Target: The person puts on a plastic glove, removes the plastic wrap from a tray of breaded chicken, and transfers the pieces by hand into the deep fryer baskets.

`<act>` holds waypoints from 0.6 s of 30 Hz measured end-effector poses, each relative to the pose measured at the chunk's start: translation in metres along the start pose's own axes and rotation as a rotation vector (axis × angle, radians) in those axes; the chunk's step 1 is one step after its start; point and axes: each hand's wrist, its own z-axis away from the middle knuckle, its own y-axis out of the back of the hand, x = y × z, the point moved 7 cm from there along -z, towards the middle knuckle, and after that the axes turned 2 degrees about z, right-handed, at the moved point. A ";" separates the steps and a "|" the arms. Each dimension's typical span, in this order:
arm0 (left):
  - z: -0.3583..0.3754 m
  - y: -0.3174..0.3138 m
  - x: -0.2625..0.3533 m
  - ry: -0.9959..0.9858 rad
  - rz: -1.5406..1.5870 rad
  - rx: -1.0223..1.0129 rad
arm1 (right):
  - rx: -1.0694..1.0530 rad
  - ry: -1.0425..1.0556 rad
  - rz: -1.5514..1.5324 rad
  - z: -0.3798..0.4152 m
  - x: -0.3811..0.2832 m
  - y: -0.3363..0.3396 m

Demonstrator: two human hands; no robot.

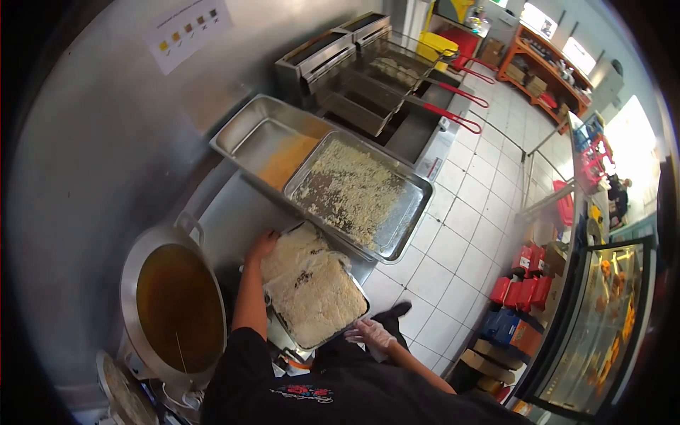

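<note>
A tray of pale breading flour [319, 294] lies in front of me, its coating lumpy with some dark specks. My left hand [263, 244] is at the tray's upper left edge; its fingers are partly hidden, so its grip is unclear. My right hand [372, 334], in a clear glove, is beside the tray's lower right corner with its fingers stretched out. Just beyond, a shallow metal tray [414, 205] holds scattered pale crumbs. It overlaps a deep steel pan [248, 131] with orange powder at one end.
A large pot [173, 308] of brown liquid stands at the left. Fryers [340, 78] hold baskets with red handles [453, 117] at the top. A glass display case [595, 329] and red boxes [520, 290] are at the right, beyond the tiled floor.
</note>
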 end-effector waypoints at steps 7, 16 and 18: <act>-0.007 -0.023 -0.030 0.066 0.177 -0.172 | 0.163 0.254 0.013 -0.037 0.032 0.007; 0.083 -0.038 -0.044 0.137 0.311 0.049 | 0.325 0.426 0.386 0.060 -0.040 0.019; 0.122 -0.040 -0.022 0.138 0.340 0.043 | 0.314 0.411 0.280 0.065 -0.032 0.048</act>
